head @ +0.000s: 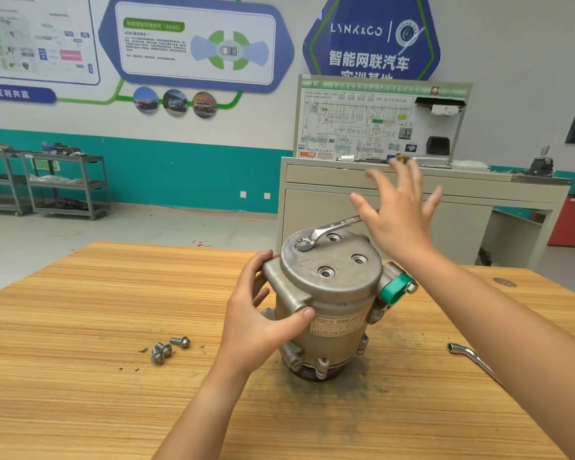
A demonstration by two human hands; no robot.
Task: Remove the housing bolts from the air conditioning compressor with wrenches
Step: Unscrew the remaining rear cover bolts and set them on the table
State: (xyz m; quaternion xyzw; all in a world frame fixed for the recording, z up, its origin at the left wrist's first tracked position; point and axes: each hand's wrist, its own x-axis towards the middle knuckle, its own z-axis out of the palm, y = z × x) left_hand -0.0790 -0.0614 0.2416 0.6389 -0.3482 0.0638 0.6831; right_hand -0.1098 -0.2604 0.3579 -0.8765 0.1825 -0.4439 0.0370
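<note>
Head view. Grey cast-metal cylindrical compressor [332, 293] stands on end near the middle of the striped wooden bench [80, 327].

- Its top cover shows three empty bolt holes [326, 272]. One housing bolt [302, 242] sits at the cover's far-left edge, with the ring end of a polished steel spanner [329, 229] seated over it.
- Left hand [263, 313]: grip closed round the cast lug on the compressor's left side, thumb across the body, bracing it.
- Right hand [399, 220]: grip open, fingers spread and straight, blurred, palm at the spanner's handle end above the compressor's right shoulder. Whether it touches the handle, I cannot tell.
- Three loose silver flanged bolts [166, 349] lie on the bench left of the compressor; a bent steel socket wrench [472, 358] lies to its right.

Judgement: last bolt in hand, task nearly done. To do it well, keep the ring fully down and level on the bolt head, push with the palm in short arcs, and hold the left-hand brace firm so the compressor neither spins nor tips. Once loose, finish by fingers.
</note>
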